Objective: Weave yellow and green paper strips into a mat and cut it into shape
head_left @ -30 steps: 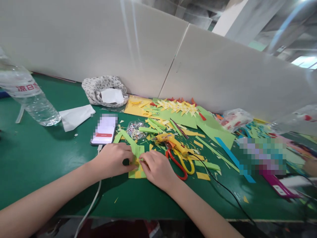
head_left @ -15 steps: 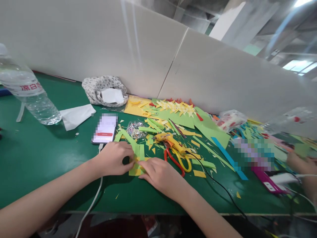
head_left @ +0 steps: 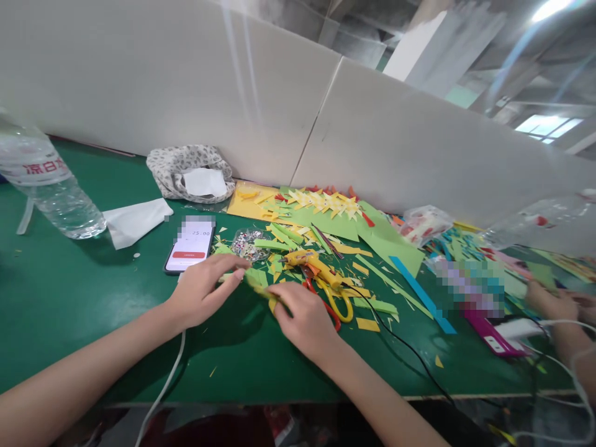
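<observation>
Green-and-yellow paper-strip piece (head_left: 261, 288) tilts above the green worktop (head_left: 116, 304), near middle, apparently partly assembled; blur hides what remains. My right hand's (head_left: 307, 320) fingers pinch it; whether my left hand's (head_left: 198, 288) fingers grip, I cannot tell.

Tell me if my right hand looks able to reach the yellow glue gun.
Probably yes: the glue gun lies just beyond the right hand, nothing visibly on top, though that hand holds green-and-yellow paper.
</observation>
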### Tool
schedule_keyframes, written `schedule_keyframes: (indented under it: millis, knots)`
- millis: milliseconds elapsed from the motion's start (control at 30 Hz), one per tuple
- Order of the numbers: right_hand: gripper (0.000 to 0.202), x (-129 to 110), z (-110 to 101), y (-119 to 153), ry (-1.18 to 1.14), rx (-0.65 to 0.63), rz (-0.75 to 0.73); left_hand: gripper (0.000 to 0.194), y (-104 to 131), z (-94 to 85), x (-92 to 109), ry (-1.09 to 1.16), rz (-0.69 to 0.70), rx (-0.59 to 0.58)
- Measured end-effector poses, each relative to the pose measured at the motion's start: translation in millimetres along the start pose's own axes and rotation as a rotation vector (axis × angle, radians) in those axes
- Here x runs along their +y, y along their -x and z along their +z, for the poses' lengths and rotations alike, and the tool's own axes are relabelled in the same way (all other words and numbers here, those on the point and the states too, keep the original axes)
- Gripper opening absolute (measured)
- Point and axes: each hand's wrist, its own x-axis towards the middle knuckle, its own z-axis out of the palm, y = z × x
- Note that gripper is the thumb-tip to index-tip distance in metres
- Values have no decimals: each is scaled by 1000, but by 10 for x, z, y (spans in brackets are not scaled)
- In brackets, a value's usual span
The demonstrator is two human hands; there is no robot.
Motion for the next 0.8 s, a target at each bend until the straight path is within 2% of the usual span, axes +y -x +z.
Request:
schedule_keyframes:
  millis: [67, 133, 200, 267, 367, 467, 600, 700, 800]
  knots:
    - [17, 28, -100, -32, -339, 169, 302, 31, -7, -28, 37, 208, -67, 109]
    - [25, 24, -168, -60, -706, 288, 570, 34, -21, -40, 68, 431, -142, 129]
    - [34, -6, -177, -70, -1014, 335, 751, 40, -39, -32, 83, 621, -226, 75]
    - [39, -51, -135, -62, -1213, 303, 856, 48, -56, -12, 82, 739, -322, 19]
    - [42, -133, -41, -35, -1373, 202, 917, 58, -73, 17, 71, 794, -460, -40]
    - [43, -212, 15, -16, -1409, 115, 950, 59, -78, 22, 70, 760, -546, -90]
    - [45, -242, -2, -7, -1336, -28, 959, 59, -85, 25, 66, 726, -546, -154]
    - [49, -169, -70, -7, -1325, -141, 924, 59, -90, 46, 19, 649, -530, -190]
    - [50, -40, -161, -10, -1263, -170, 921, 55, -82, 78, -64, 515, -485, -173]
